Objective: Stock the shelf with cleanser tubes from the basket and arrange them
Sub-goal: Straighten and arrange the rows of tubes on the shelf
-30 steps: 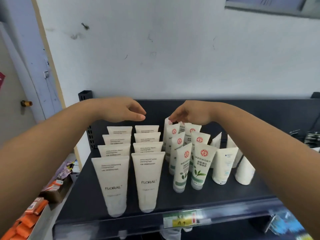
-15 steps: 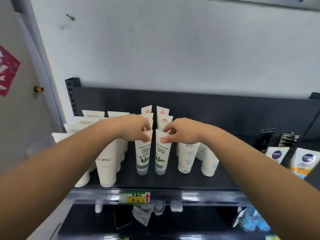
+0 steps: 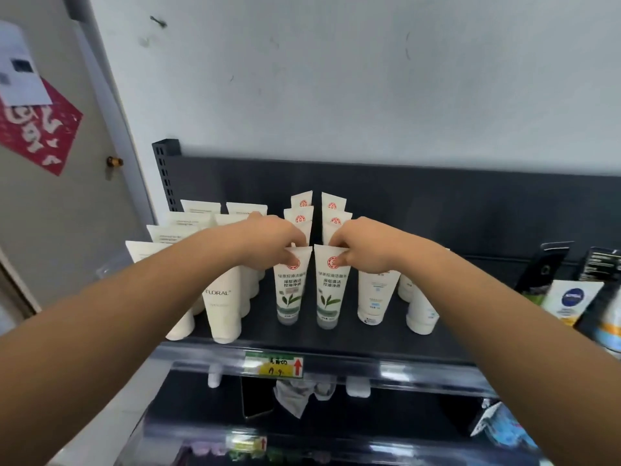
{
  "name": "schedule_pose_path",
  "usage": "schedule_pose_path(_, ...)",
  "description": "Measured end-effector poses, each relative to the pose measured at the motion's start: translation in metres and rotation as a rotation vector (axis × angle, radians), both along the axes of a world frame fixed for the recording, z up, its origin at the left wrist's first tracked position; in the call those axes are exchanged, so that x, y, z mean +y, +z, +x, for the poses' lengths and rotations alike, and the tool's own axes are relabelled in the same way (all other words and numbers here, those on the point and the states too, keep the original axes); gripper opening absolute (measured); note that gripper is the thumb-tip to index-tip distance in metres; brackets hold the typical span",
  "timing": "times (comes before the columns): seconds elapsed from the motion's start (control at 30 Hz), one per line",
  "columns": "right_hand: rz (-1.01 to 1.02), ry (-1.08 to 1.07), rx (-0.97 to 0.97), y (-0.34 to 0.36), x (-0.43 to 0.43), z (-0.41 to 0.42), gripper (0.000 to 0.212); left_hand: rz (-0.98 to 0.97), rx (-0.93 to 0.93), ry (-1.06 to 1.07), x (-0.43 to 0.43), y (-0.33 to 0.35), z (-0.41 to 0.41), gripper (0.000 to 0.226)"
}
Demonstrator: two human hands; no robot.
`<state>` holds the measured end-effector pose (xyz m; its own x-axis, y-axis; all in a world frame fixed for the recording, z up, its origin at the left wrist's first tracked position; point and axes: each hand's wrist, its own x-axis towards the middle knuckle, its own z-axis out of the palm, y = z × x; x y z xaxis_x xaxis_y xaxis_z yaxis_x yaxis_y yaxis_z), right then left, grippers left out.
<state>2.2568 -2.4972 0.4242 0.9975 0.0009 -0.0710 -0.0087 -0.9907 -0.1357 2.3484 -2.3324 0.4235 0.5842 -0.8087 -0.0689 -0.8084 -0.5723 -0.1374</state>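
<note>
Pinching the crimped tops of the two front green-tea cleanser tubes, the left hand [image 3: 272,242] grips the left tube [image 3: 291,287] and the right hand [image 3: 361,245] the right tube [image 3: 331,289], both upright on the black shelf [image 3: 336,338].

shelf [image 3: 336,338]: dark metal, showing a matt painted finish
green-leaf tubes [image 3: 291,290]: smooth plastic, looking faintly glossy
FLORAL tubes [image 3: 221,297]: cream plastic, looking matt
price label [image 3: 274,366]: paper, sitting behind a shiny clear strip at 6 o'clock
wall [image 3: 336,79]: pale plaster, showing scuffs
</note>
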Motion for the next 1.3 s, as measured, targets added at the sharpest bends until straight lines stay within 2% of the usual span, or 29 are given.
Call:
schedule_pose_path(0.37,-0.060,0.074,0.025,0.004,0.002,-0.028,0.026,-0.022,0.081,-0.141,0.013,0.002,-0.020,0.024)
schedule_pose_path(0.8,0.028,0.042,0.033,-0.001,-0.002,-0.030,0.027,0.014,0.218,-0.137,0.015,0.007,-0.013,0.022)
schedule_pose_path(1.0,0.022,0.038,0.059,-0.001,0.000,-0.031,0.026,0.039,0.261,-0.107,0.017,0.010,-0.011,0.015)
schedule_pose_path(1.3,-0.009,0.061,0.108,0.001,0.003,-0.031,0.023,0.060,0.215,-0.110,0.013,0.008,-0.015,0.006)
